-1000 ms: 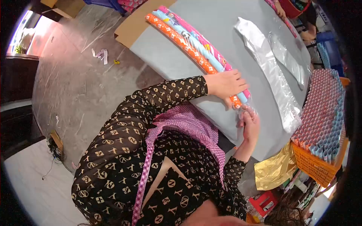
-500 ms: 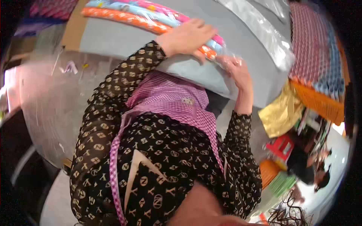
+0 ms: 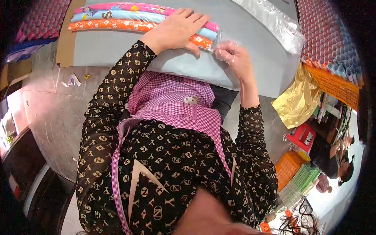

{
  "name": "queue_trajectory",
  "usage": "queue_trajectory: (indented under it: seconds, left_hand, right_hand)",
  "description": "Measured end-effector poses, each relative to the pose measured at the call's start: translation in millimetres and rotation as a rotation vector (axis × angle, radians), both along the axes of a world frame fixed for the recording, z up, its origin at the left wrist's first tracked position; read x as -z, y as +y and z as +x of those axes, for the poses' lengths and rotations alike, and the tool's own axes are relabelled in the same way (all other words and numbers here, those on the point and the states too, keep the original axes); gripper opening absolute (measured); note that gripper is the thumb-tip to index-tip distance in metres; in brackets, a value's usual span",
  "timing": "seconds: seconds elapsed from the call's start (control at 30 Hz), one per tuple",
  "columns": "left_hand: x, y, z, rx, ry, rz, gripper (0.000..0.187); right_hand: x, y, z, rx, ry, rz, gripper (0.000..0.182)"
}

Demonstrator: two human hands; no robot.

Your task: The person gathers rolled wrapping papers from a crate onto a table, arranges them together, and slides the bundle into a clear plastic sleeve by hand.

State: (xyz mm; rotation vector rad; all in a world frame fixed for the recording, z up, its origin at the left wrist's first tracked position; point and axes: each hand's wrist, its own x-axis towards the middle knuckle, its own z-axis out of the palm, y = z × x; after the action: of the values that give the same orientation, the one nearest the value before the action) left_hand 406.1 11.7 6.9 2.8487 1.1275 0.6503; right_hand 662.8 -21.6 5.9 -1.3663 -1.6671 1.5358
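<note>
The left hand [image 3: 178, 29] lies flat, fingers [image 3: 194, 19] spread and pressed down on the near end of three long rolls of wrapping paper [image 3: 117, 16], an orange one, a pale blue one and a pink one, lying side by side and running off to the left of those fingers. Just right of that, the right hand [image 3: 233, 56] has its fingertips bunched together, pinching the crinkly clear plastic sleeve [image 3: 222, 39] at the roll ends, so both hands nearly touch. The rolls sit close to the near edge of the grey table [image 3: 250, 23], whose edge passes just below both hands, so there's barely any table on the body side of the fingers but a fair bit of bare grey surface beyond and to the right. Further right of the right hand lies a stack of clear, shiny plastic bags [image 3: 274, 23], long and wrinkled, reaching to the table's right edge. Past that, a packed block of rolled paper tubes [image 3: 329, 35] shows end-on like a honeycomb, red and blue, above an orange crate [image 3: 340, 88]. A crumpled gold foil sheet [image 3: 295, 103] hangs below the table corner. The floor [image 3: 51, 113] to the left looks like polished grey concrete with a few paper scraps [image 3: 71, 81]. Brown cardboard [image 3: 64, 47] sticks out under the table's left end.
</note>
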Motion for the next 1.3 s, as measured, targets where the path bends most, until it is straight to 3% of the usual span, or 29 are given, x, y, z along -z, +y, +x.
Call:
queue_trajectory:
  seconds: [0.07,0.17,0.23,0.3,0.37,0.47,0.57,0.8,1.03,1.1,1.3]
  left_hand:
    - [-1.4,-0.3,-0.9,0.010,-0.031,-0.003,0.105]
    - [-6.2,1.9,-2.1,0.039,-0.056,-0.084,0.102]
    - [-3.4,4.5,-2.4,0.033,-0.043,-0.161,0.097]
    - [-19.1,-0.5,-3.6,-0.003,0.053,-0.300,0.105]
    - [-6.8,1.7,-5.2,0.022,0.001,-0.150,0.107]
    - [-11.1,-5.6,-4.6,-0.017,-0.003,-0.108,0.108]
    - [-12.9,-3.7,-6.0,-0.003,-0.036,-0.122,0.109]
    - [-3.2,-5.1,-6.6,-0.011,-0.083,-0.038,0.106]
    - [3.6,-6.3,-6.5,-0.022,-0.122,0.036,0.102]
    - [3.2,-6.5,-6.6,-0.024,-0.120,0.026,0.101]
    - [-3.7,-14.9,-5.7,-0.056,-0.060,0.052,0.098]
  right_hand:
    - [-6.5,-4.5,-4.4,0.014,0.059,0.210,0.014]
    - [-6.8,-4.0,-7.0,0.001,0.045,0.268,0.014]
    - [-14.5,-2.7,-7.9,-0.009,-0.033,0.151,0.014]
    - [1.1,-4.7,-4.5,0.048,-0.014,0.054,0.011]
    - [-17.0,-7.2,-17.6,0.074,-0.206,0.012,0.011]
    - [-14.5,-9.1,-19.6,0.057,-0.066,0.079,0.013]
    - [-23.6,-5.8,-24.9,0.094,-0.052,-0.067,0.015]
    - [-23.9,3.9,-22.8,-0.017,-0.300,-0.095,0.013]
    - [-27.9,4.0,-25.8,-0.020,-0.208,-0.220,0.011]
    - [-30.3,3.7,-28.8,0.084,-0.150,-0.262,0.010]
    - [-27.3,-1.0,-35.7,0.126,-0.188,-0.216,0.010]
